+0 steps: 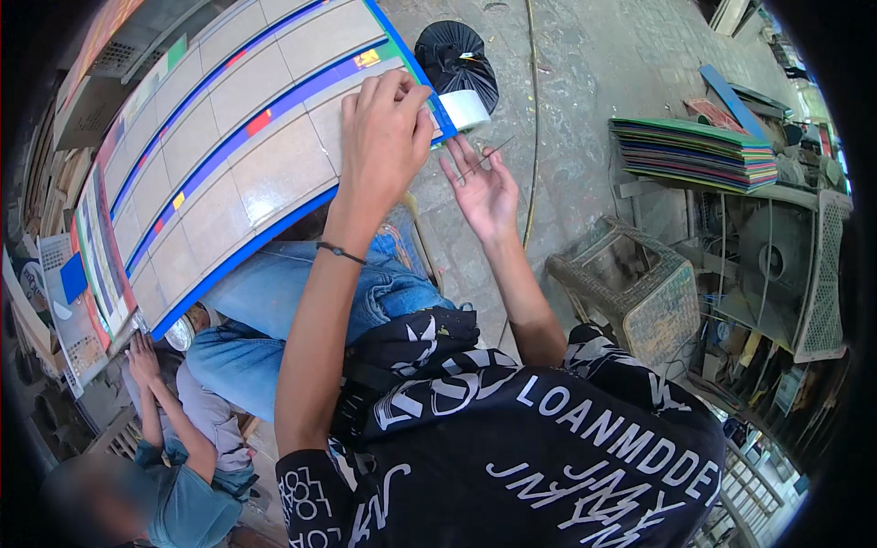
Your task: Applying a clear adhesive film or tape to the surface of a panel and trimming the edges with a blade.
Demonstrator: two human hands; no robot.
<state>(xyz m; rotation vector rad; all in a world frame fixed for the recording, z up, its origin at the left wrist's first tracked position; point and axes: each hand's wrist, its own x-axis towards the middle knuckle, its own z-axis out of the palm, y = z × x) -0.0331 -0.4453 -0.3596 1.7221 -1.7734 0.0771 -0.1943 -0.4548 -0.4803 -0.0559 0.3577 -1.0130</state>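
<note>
Above the grey floor (580, 64), a big blue-edged, pale-tiled board (273, 174) stretches leftward. The left hand (385, 128) curls its fingers onto the board's right end, any grip beneath hidden; the right hand (486, 196), palm up, fingers half curled, holds a thin dark rod (504, 144).

Looking steeply down from a person's head, as the left of 2 fisheye cameras worn side by side. Showing everything upright and unmirrored. Facing past the black shirt (448, 484), nearest at the lower edge, toward the left hand (388, 128) and right hand (486, 196), farther off. Spanning from the blue-edged board (283, 172) at upper left to the stack of coloured sheets (692, 153) at right. Bending straight edges toward the rim.
</note>
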